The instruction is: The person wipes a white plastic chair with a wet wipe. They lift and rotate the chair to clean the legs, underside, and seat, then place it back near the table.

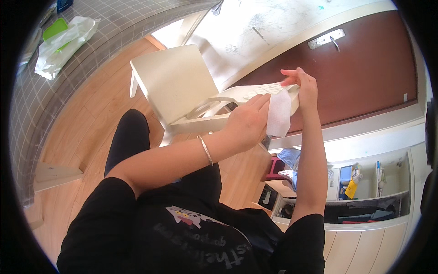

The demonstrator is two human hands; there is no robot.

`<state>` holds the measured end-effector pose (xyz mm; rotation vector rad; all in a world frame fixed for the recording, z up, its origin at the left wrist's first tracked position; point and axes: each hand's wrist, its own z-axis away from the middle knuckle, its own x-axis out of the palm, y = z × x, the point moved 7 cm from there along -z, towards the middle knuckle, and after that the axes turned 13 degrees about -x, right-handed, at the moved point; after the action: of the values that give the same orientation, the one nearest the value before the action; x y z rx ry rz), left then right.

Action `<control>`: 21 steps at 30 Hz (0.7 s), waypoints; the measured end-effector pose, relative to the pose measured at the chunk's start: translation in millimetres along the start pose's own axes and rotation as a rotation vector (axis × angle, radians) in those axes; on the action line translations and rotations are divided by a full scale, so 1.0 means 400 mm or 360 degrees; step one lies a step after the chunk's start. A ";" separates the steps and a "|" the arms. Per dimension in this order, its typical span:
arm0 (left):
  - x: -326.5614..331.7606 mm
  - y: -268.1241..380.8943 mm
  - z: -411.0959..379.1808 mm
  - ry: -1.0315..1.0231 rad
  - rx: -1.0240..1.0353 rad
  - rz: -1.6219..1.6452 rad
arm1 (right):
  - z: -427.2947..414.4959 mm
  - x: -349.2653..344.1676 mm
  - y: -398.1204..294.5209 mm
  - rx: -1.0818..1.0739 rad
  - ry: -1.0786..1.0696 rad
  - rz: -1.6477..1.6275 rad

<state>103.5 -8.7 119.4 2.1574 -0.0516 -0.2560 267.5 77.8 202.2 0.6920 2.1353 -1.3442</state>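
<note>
A cream chair stands before me, its smooth seat (176, 77) at the left and its backrest (265, 89), with a lattice pattern, reaching to the right. My left hand (248, 121), with a bangle on its wrist, holds a white cloth or wipe (279, 114) against the top end of the backrest. Part of the backrest is hidden behind this hand and the cloth. My right hand (304, 85) is at the far corner of the backrest's top, its fingers bent over the edge. A curved armrest (219, 100) shows between the seat and my left hand.
Beyond the chair are a marked white wall (239, 37) and a brown door (362, 72) with a metal handle. A grey tiled surface (113, 37) at the upper left bears a white plastic bag (65, 51) and a green item. Open shelves (368, 198) with household things stand at the lower right.
</note>
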 end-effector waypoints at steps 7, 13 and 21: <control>0.010 -0.281 0.124 0.0226 0.0032 0.0132 | 0.012 0.010 -0.014 -0.0100 -0.0061 0.0223; -0.003 -0.243 0.112 -0.0082 -0.0089 0.0211 | 0.015 0.019 -0.034 -0.0099 -0.0038 0.0238; 0.008 -0.104 0.031 0.0008 -0.0103 0.0437 | 0.021 0.008 -0.035 -0.0138 -0.0133 0.0356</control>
<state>101.4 4.4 78.1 2.0579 -0.3298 -0.0919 257.1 65.4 205.9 0.7990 1.9723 -1.1355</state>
